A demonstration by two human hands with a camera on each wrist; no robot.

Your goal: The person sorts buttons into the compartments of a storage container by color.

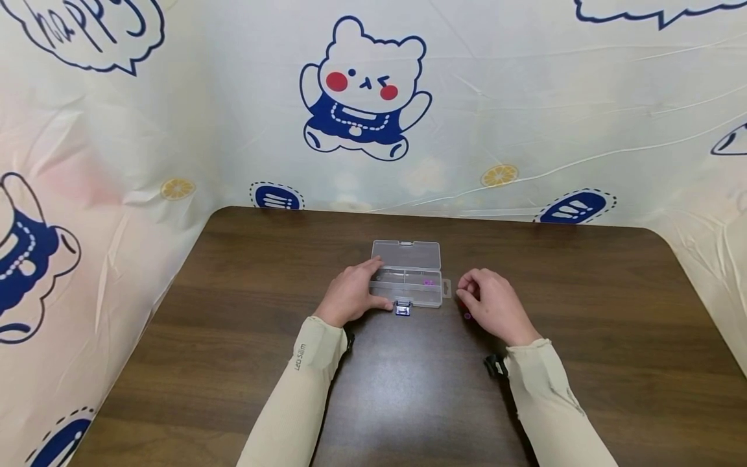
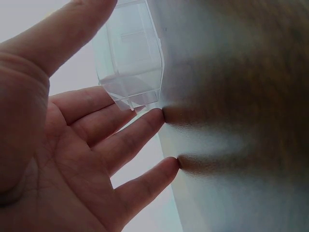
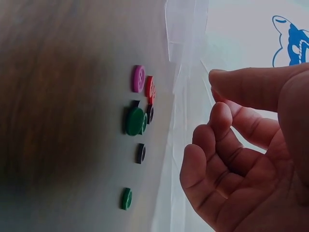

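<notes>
A clear plastic compartment box (image 1: 388, 295) sits on the table with its lid (image 1: 405, 255) folded back. Two small purple pieces (image 1: 428, 283) lie in its right back compartment. My left hand (image 1: 350, 293) holds the box's left end, thumb at the front, index finger toward the back; other fingertips (image 2: 157, 116) rest on the table. Right of the box, my right hand (image 1: 493, 305) hovers with thumb and index tips close together; whether something is between them is hidden. Buttons lie near it: purple (image 3: 138, 79), red (image 3: 150, 89), several green (image 3: 134, 121) and black (image 3: 140, 153).
A shiny blue piece (image 1: 403, 309) lies against the box's front edge. A hanging tab (image 1: 446, 288) sticks out from the box's right end. The brown wooden table (image 1: 245, 272) backs onto a printed cloth (image 1: 233, 117), which also hangs at the sides.
</notes>
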